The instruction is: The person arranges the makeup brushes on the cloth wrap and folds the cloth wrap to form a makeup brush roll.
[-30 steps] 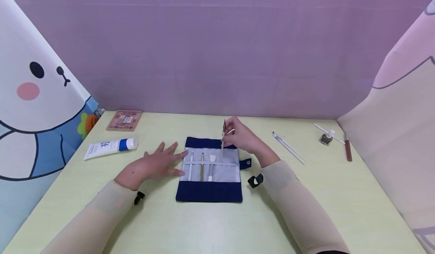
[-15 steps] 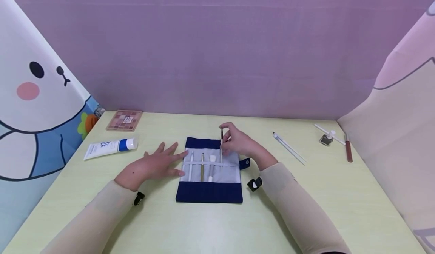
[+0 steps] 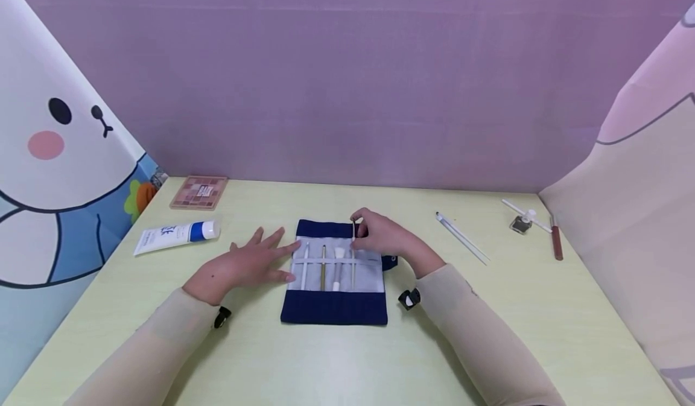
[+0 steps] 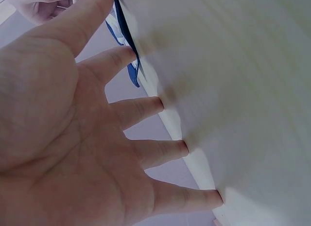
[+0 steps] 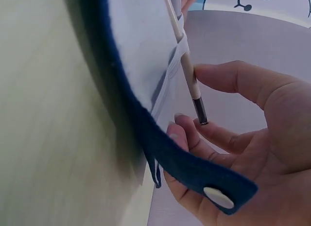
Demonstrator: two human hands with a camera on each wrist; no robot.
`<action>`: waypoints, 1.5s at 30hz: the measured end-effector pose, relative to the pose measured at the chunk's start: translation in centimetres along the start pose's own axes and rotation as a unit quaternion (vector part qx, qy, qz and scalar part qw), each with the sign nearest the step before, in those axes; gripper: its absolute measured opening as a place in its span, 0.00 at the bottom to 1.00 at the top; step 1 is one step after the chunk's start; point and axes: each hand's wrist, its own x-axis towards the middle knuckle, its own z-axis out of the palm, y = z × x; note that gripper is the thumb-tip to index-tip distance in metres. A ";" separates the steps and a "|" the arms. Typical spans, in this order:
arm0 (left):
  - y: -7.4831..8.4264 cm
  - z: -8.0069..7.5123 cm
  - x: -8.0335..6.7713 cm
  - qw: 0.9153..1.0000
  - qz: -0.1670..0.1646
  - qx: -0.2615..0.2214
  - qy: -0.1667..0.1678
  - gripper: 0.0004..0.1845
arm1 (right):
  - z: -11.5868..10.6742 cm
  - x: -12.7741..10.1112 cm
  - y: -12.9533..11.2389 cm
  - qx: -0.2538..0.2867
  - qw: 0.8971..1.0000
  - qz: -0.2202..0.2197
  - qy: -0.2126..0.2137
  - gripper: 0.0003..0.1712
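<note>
A navy-edged fabric brush roll (image 3: pixel 333 307) lies unfolded on the table, its pale inside crossed by an elastic band. My right hand (image 3: pixel 382 234) pinches a slim white brush (image 5: pixel 190 78) with a dark end, its shaft running under the band. In the right wrist view the thumb lies along the shaft and the index fingertip is at the dark end. My left hand (image 3: pixel 250 264) is spread flat, thumb and index at the roll's left edge. Left of the held brush, the band also carries a white stick (image 3: pixel 304 267), a gold-coloured stick (image 3: pixel 323 270) and a white-headed brush (image 3: pixel 338 267).
A white tube with a blue band (image 3: pixel 174 236) and a pink palette (image 3: pixel 199 192) lie on the left. To the right are thin white sticks (image 3: pixel 461 237), a small dark bottle (image 3: pixel 521 222), another white stick (image 3: pixel 510 204) and a brown-handled tool (image 3: pixel 556 242).
My right hand has moved down toward me, sliding the slim brush under the elastic band and deeper into the roll. The left hand has stayed in place.
</note>
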 end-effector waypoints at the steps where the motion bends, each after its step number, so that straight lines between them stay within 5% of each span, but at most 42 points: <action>1: 0.0 0.0 0.0 1.000 0.000 0.000 0.000 0.44 | 0.0 -0.1 0.0 -0.002 1.000 -0.001 -0.003 0.38; 11: -0.1 0.1 0.0 1.000 -0.002 0.002 0.000 0.44 | 0.1 -0.5 0.0 -0.050 0.998 -0.019 -0.022 0.17; 26: 0.0 0.0 0.1 1.000 -0.004 0.002 -0.001 0.43 | 0.0 -0.9 0.2 -0.074 0.997 -0.009 -0.033 0.21; 45: 0.0 0.0 0.1 1.000 -0.003 -0.004 -0.003 0.44 | -7.7 -4.8 2.3 0.038 0.993 -0.016 0.111 0.21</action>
